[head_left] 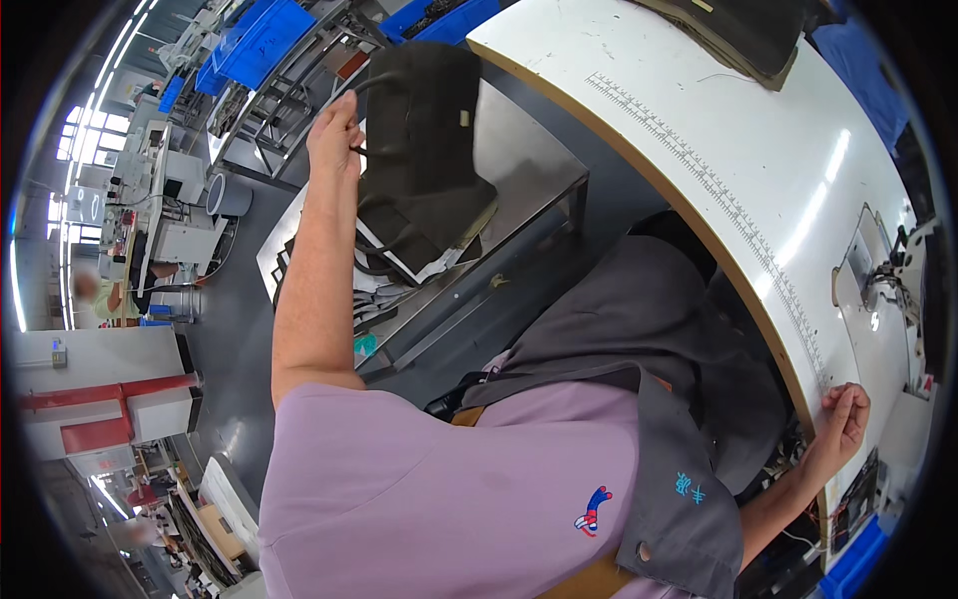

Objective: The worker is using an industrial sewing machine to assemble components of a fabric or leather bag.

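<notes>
My left arm reaches out to a low metal side table (529, 135). My left hand (334, 135) is closed on a thin dark strap of a dark olive fabric bag panel (429, 110), which has loop handles and a small pale tag. The panel lies over a pile of similar dark pieces (399, 235), with white and grey layers showing underneath. My right hand (846, 417) rests at the near edge of the white sewing table (699, 110), its fingers curled in; nothing shows in them.
A sewing machine (893, 285) stands on the white table, right of a printed ruler strip (709, 190). More dark fabric pieces (738, 35) lie at its far end. Blue bins (264, 40) sit on racks behind the side table. Other people and workstations are farther left.
</notes>
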Demonstrator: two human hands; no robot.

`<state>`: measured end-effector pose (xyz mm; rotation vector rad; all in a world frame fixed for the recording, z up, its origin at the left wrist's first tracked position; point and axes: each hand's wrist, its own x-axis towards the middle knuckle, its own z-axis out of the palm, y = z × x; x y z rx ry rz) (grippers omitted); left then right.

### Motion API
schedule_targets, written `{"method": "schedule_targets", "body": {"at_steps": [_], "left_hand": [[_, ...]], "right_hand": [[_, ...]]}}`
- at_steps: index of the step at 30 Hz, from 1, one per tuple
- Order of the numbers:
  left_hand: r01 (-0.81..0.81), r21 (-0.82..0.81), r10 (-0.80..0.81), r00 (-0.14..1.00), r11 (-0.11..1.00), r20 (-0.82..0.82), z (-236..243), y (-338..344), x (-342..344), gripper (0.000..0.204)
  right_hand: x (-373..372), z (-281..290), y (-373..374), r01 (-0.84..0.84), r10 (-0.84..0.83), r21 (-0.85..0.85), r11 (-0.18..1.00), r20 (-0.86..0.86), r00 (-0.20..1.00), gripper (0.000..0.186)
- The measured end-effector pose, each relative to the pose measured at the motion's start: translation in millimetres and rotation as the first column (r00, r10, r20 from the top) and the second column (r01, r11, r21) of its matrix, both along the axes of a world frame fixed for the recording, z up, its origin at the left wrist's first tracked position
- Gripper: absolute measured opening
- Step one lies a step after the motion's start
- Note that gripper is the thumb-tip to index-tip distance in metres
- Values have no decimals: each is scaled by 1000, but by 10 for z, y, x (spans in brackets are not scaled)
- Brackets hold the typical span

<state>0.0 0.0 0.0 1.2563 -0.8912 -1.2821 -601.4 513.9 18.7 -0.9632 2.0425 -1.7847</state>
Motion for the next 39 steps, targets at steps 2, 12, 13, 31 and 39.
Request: {"method": "schedule_targets", "body": {"at_steps": [2,12,13,31,39], "left_hand": [[269,-263,-174,927,927,333,206,263,-147,27],[422,585,-365,-495,693,789,-436,1088,545,23],[406,551,-382,-428,729,819,-465,1183,570,30],[310,855,-157,-901,416,404,-305,1033,285,66],[330,869,-204,-883,370,422,-448,1149,353,36]], "right_hand": [[16,44,35,7,-7,9,1000,9,1000,14],[19,20,19,0,0,-26,1000,-17,1000,13],[-8,3,14,-15,15,-18,1000,-12,1000,13],[-65,47,17,-42,43,35,999,-25,999,16],[-87,22,32,-43,43,24,999,-5,999,17]]}}
